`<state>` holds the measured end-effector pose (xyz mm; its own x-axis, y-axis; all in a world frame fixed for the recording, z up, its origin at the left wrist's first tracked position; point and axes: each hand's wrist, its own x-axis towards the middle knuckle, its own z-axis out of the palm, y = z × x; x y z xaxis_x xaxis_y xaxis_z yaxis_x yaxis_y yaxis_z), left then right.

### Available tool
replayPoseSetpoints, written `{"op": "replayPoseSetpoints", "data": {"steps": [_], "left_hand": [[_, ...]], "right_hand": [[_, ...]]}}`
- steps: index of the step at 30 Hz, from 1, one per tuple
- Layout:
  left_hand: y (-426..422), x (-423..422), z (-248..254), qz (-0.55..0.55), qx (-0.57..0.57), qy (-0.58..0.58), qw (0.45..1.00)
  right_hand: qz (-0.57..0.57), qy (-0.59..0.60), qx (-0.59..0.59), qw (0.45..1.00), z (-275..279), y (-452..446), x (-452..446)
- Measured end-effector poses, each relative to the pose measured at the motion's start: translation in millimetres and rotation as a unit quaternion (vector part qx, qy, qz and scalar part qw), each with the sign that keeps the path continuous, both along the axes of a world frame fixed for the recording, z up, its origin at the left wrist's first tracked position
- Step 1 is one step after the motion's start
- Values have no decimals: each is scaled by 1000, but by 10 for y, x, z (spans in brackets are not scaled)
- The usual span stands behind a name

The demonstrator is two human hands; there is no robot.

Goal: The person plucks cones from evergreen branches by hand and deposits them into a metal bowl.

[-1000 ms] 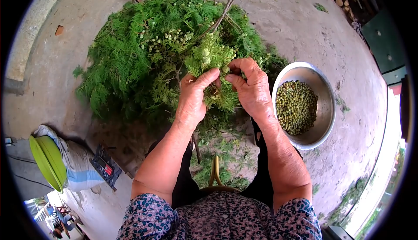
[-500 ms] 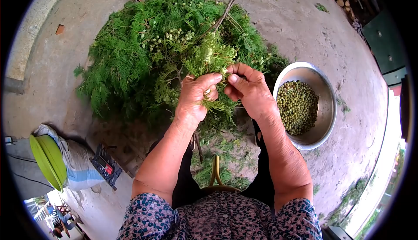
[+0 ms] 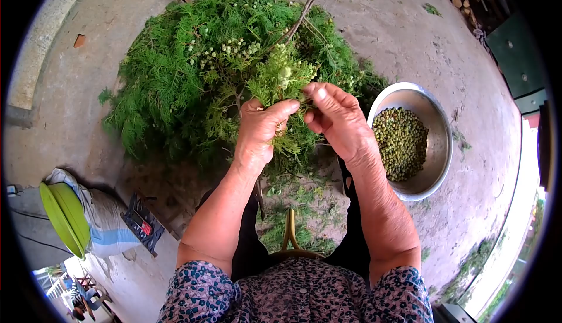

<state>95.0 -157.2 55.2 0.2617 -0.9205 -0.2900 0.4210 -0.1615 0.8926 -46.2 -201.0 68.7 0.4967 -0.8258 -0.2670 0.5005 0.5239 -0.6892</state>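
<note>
While the left grip (image 3: pixel 257 130) clasps a forward-pointing conifer sprig (image 3: pixel 281 81), the right grip (image 3: pixel 345 122) sits half-curled just rightward. I can't tell whether it's empty.

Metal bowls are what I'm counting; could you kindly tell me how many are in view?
1: the metal bowl, on the floor beside the right forearm, holding small green pieces. The leafy pile could hide another.

Soft daylight, fisheye bending, black corners.
</note>
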Motion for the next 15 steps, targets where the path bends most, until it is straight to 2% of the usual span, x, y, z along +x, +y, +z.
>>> {"op": "replayPoseSetpoints", "data": {"steps": [2, 3, 4, 7, 9, 13, 15], "left_hand": [[10, -33, 50, -2, -8, -2, 1000], [16, -50, 66, -3, -16, -4, 1000], [20, -60, 62, -3, -16, -4, 1000], [19, -65, 49, -2, 1, 18, 1000], [11, -46, 46, -12, 19, 71, 997], [11, -18, 40, -37, 12, 79, 996], [20, -38, 74, -48, 1, 3, 999]], "right_hand": [[30, 135, -144, 980, -39, 24, 7], [29, 143, -149, 978, -67, 28, 13], [29, 143, -148, 978, -64, 32, 4], [9, 49, 11, 999, -24, 38, -10], [24, 40, 2, 999, -59, 14, -22], [46, 26, 7, 999, -28, -9, -31], [43, 69, -21, 996, -25, 18, -27]]}}
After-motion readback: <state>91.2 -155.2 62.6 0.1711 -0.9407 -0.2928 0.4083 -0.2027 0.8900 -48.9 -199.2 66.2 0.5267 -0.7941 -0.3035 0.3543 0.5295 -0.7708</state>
